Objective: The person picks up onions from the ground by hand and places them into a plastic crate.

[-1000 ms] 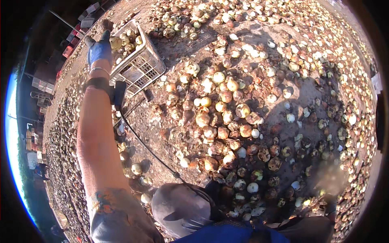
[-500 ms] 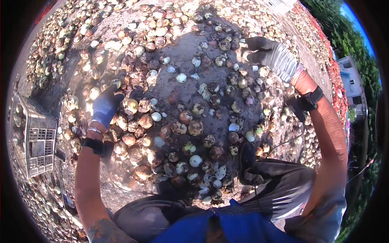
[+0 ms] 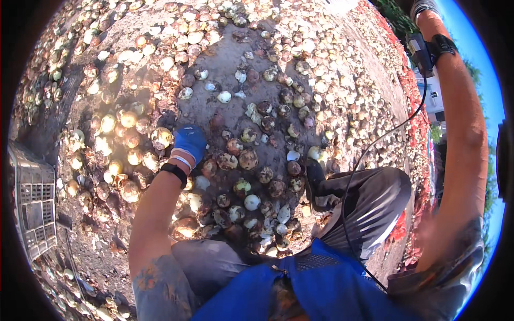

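Onions with brown, peeling skins and some pale bare ones lie scattered over the soil; one pale onion (image 3: 252, 201) sits near my knees. My left hand (image 3: 190, 143), in a blue glove, is low over the ground just right of a yellowish-brown onion (image 3: 161, 138). Its fingers are curled under, and whatever they hold is hidden. My right hand (image 3: 425, 7), in a grey glove, is raised far out at the upper right. The picture's rim cuts it off, so its fingers do not show.
A pale plastic crate (image 3: 37, 200) stands at the left. From a small black device (image 3: 420, 52) on my right wrist, a dark cable (image 3: 369, 147) runs down to my waist. Red material (image 3: 396, 59) borders the onions at the right. My bent right knee (image 3: 393, 190) rises in front.
My left hand has moved right across the onions, and its fingers have curled under. My right hand has swung up and outward to the upper right rim. The whole view has shifted somewhat.
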A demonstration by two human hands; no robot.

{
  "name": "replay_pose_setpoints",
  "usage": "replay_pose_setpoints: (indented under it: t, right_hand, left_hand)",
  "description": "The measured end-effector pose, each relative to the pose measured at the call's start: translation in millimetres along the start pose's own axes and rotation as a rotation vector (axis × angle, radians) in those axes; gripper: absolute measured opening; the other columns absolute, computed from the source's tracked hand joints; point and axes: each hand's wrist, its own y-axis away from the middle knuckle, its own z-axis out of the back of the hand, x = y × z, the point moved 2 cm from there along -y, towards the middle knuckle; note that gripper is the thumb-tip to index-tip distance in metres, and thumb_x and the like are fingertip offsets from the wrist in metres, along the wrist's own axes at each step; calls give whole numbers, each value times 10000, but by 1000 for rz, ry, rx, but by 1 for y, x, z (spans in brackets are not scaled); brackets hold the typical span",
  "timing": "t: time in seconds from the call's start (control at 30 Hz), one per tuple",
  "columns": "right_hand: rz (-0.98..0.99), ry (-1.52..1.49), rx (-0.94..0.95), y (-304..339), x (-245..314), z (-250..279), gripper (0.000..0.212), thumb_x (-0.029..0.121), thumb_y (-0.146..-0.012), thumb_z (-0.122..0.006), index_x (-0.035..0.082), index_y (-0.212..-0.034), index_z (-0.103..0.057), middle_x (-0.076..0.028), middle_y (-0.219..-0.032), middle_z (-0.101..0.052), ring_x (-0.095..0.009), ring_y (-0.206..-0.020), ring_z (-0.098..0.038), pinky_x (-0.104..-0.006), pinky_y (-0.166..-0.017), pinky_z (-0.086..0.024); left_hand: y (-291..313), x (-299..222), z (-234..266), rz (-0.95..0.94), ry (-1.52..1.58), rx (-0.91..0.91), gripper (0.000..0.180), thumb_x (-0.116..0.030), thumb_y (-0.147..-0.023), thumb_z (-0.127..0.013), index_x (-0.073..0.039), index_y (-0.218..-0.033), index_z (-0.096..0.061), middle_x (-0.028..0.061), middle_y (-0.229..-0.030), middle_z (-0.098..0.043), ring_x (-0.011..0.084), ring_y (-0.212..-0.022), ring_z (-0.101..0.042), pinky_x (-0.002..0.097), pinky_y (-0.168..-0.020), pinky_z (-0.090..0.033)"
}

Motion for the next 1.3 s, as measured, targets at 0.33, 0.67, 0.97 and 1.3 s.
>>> replay_pose_setpoints:
  t: [0.33,0.67,0.97,1.3]
  right_hand:
    - [206,1072,189,-53,-250,-67,599,334,-842,-797,120,-1360,-587,-100,-1216,-668,-246,-1046,-660,-356,-905,-562]
    - [-502,122,524,-3,-456,-197,513,234,-851,-764,80,-1317,-616,-146,-1216,-654,-280,-915,-664,-421,-753,-587]
    - [-90,542,995,21,-487,-329,564,196,-799,-727,67,-1332,-593,-242,-1287,-629,-373,-1222,-597,-434,-1023,-487]
    - [-37,567,1064,1,-522,-367,442,219,-824,-688,-10,-1201,-647,-245,-1124,-695,-371,-1066,-670,-423,-926,-540]
  left_hand:
    - [6,-5,-10,75,-67,-225,180,-229,-839,-653,-64,-896,-698,118,-878,-667,294,-849,-686,415,-729,-520]
    - [-14,-22,-19,113,-372,37,214,-234,-726,-650,-85,-866,-716,139,-911,-663,306,-809,-658,425,-774,-501]
    - [-100,-123,69,239,194,-59,118,-249,-810,-700,-151,-875,-686,90,-788,-629,281,-762,-644,421,-652,-522]
    - [-175,-207,66,269,746,-66,260,-234,-864,-726,-66,-1060,-746,154,-898,-730,289,-807,-708,402,-733,-567]
